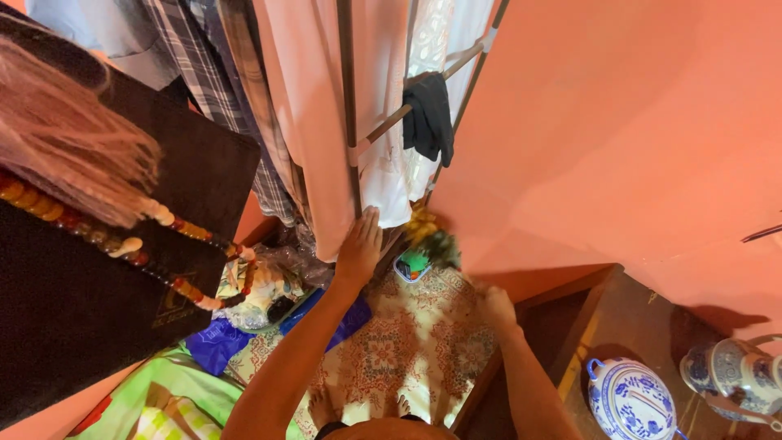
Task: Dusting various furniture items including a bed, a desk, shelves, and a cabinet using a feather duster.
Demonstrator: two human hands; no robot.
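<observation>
Peach-pink hanging cloth (314,122) sits right at the fingertips of the left hand (360,244), spread flat against its lower edge, while the right hand (494,308) stays lower by the wall, curled, grip unclear.

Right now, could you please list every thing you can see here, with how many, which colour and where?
hanging clothes: several, pale pink, white and plaid, on the rack at top centre
dark cloth: one, black, draped over a rack bar
patterned mat: one, cream with red pattern, on the floor under the feet
bead string: one, amber and red, with a pale tassel, at left
lidded dish: one, blue and white, on the brown surface at lower right
teapot: one, blue and white, at the far right
blue bag: one, on the floor at left
left hand: open, flat against the pale pink garment
right hand: closed; what it holds cannot be told
</observation>
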